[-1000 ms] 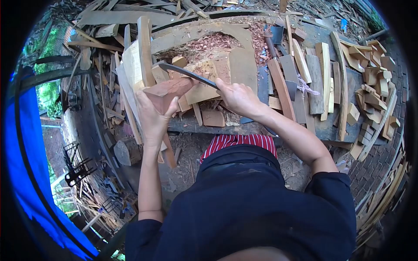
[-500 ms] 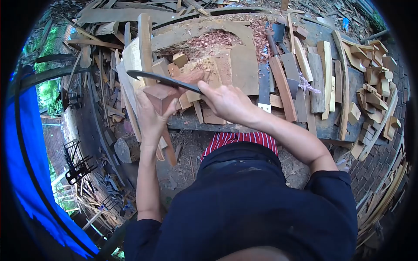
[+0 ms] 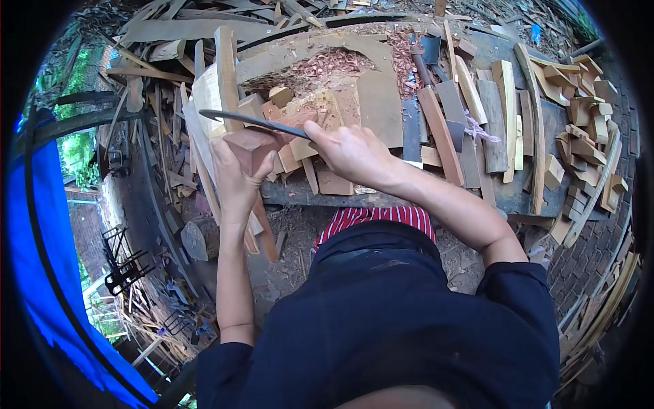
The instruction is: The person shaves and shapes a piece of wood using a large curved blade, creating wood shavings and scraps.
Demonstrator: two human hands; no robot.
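Blue sheet (image 3: pixel 48 273): hangs along the far left edge, well apart from the work.
Metal rack (image 3: pixel 122 262): dark, on the ground at lower left among loose sticks.
Log stump (image 3: pixel 201 237): on the ground below the bench edge, just beside the left forearm.
Pale plank (image 3: pixel 211 95): stands on edge just behind the left hand, with a thinner brown board leaning against it.
Left hand (image 3: pixel 235 180): wrapped around the near end of the reddish wood block, thumb up along its right face, palm under it.
Reddish wood block (image 3: pixel 255 146): held in front of the bench's near left edge, its cut end facing the person, the far end pointing toward the bench.
Dark curved blade (image 3: pixel 255 123): lies across the top of the block, touching it, its hooked tip reaching left past the pale plank.
Right hand (image 3: pixel 351 153): fist closed on the blade's handle, just right of the block, knuckles up.
Bench (image 3: pixel 381 198): dark top, crowded with offcuts; a heap of reddish shavings (image 3: pixel 327 65) lies at its far side.
Handsaw (image 3: pixel 411 126): flat on the bench just beyond the right wrist.
Board offcuts (image 3: pixel 504 116): laid side by side to the right.
Small blocks (image 3: pixel 586 143): stacked at the far right end.
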